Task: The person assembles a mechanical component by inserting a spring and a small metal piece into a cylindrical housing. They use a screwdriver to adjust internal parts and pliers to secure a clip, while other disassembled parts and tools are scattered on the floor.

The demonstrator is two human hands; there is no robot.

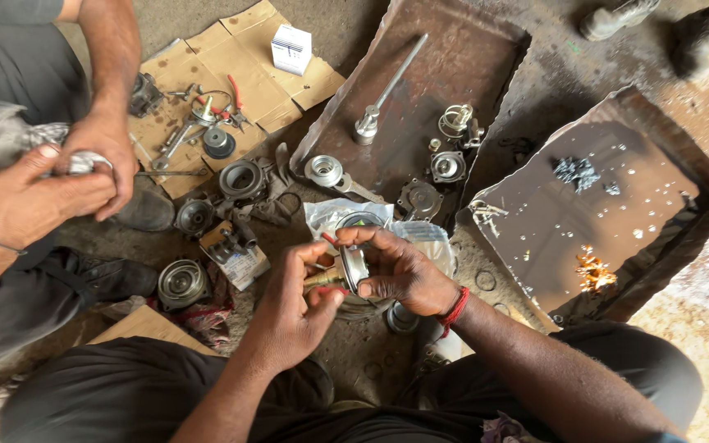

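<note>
Round metal part btwn both hands' grip

Soft, even daylight around my hands; glare on the wet tray far right; picture sharp, corners slightly stretched.

white box on cardboard | red-handled pliers | long metal shaft in rusty tray

red wristband | white box | red-handled pliers | brown cardboard
</note>
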